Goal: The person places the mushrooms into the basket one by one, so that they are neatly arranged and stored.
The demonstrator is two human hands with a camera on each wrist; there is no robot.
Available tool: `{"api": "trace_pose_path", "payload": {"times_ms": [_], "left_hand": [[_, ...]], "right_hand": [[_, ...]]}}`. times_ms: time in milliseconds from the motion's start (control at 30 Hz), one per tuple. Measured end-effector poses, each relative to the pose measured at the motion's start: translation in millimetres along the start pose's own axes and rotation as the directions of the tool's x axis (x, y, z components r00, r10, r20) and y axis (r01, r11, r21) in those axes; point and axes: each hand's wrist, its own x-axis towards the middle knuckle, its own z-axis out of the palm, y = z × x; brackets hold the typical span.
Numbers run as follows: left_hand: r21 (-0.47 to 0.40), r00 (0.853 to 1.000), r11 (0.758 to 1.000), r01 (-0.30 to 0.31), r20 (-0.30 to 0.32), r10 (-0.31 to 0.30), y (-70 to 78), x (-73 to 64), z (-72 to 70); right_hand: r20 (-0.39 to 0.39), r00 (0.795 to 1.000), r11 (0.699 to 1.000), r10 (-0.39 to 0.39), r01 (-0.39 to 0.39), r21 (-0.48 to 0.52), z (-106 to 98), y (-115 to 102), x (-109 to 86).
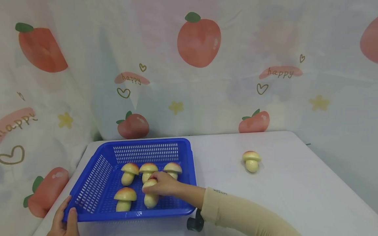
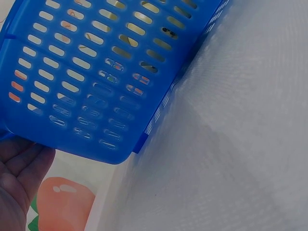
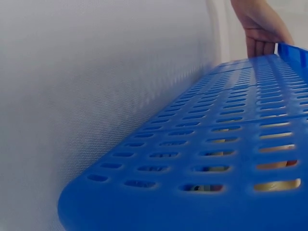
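Note:
A blue plastic basket [image 1: 165, 215] with slotted walls stands at the left of the table. My left hand [image 1: 63, 219] grips its front left corner, thumb on the near side of the rim; the left wrist view shows the fingers [image 2: 33, 166] under the rim's edge. Inside the basket, my right hand [image 1: 165, 184] holds a pale yellow toy mushroom [image 1: 151, 200] by its cap, stem pointing toward me. Around it lie several like mushrooms with reddish cap tops, one at the front left [image 1: 125, 196] and others in a row behind. The basket wall hides the right hand in the right wrist view.
A single toy mushroom [image 1: 252, 161] lies on the white table [image 1: 283, 193] to the right of the basket. A fruit-printed curtain [image 1: 206, 98] hangs behind and at the left. A small dark object [image 1: 195, 223] shows under my right forearm.

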Motion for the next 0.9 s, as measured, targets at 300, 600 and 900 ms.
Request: {"api": "trace_pose_path", "payload": {"times_ms": [300,600,900], "left_hand": [[-0.018,1.0,1.0,-0.022,-0.013,0.021,-2.2,0.5,-0.4],[0.006,1.0,1.0,0.014,-0.004,-0.014,1.5,0.2,-0.6],[-0.037,0.999,0.999,0.018,-0.042,-0.02,0.5,1.6,-0.1]], "right_hand": [[0.055,0.998,0.998,-0.01,0.014,-0.067,1.0,0.3,0.1],[0.113,0.993,0.995,0.03,-0.019,-0.096,3.8,0.0,0.9],[0.143,0.988,0.994,0.052,-0.038,-0.098,3.7,0.3,0.9]]}}
